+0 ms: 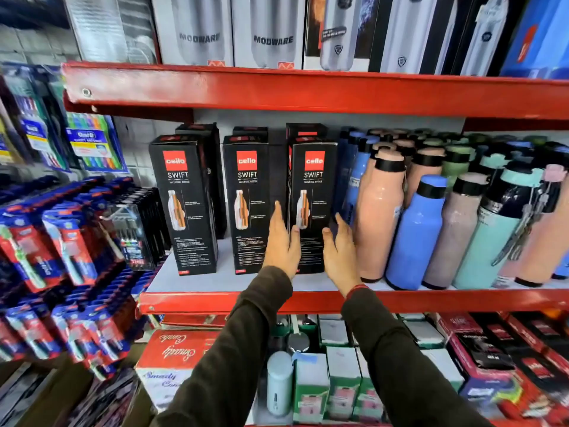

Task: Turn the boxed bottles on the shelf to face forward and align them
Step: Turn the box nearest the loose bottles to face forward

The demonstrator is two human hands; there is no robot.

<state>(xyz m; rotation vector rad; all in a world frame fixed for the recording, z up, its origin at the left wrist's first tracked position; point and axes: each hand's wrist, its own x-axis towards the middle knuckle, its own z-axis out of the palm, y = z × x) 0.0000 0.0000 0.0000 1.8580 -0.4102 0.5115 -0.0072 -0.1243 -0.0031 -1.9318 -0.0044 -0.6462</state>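
Three tall black boxed bottles marked "cello SWIFT" stand upright at the front of the middle shelf (215, 282), all with their printed face forward: a left box (181, 208), a middle box (248, 204) and a right box (312, 192). More black boxes stand behind them. My left hand (281, 241) presses flat against the left side of the right box, thumb on its front. My right hand (340, 248) lies against that box's right side, fingers apart. Together they clasp the box from both sides.
Loose bottles in pink (380, 217), blue (415, 232) and teal (489, 235) crowd the shelf right beside the right box. A red shelf lip (308, 90) runs overhead with boxed steel bottles above. Toothbrush packs (67, 238) hang at the left. Boxes fill the shelf below.
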